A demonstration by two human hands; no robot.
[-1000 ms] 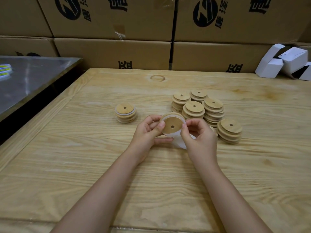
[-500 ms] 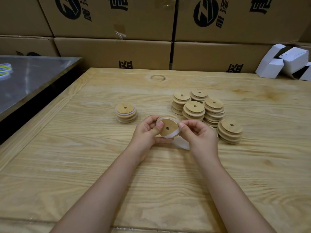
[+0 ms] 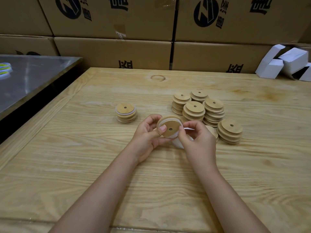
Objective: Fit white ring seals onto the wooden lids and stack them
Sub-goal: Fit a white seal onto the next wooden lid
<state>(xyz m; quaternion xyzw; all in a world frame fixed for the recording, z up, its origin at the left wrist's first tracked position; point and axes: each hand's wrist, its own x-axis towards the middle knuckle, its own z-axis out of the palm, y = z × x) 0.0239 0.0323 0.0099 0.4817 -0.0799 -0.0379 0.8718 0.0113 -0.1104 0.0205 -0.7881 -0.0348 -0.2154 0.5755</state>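
My left hand [image 3: 148,135] grips a round wooden lid [image 3: 171,127] with a small centre hole, tilted toward me, thumb pressed on its face. A white ring seal [image 3: 162,122] wraps its rim. My right hand [image 3: 196,140] pinches the lid's right edge and the seal there. More white seals [image 3: 178,142] lie on the table under my hands, mostly hidden. A short stack of lids with white seals [image 3: 126,113] stands to the left. Several stacks of bare wooden lids [image 3: 207,111] stand behind and right of my hands.
The wooden table [image 3: 84,165] has a raised border on the left. A steel table [image 3: 33,78] with tape rolls [image 3: 5,68] stands beyond a dark gap. Cardboard boxes [image 3: 114,51] wall the back. White folded cartons [image 3: 286,63] lie at the back right.
The lid has turned in my hands and tilted further toward me, and the white seal now sits around more of its rim. My right fingers shifted along its edge.
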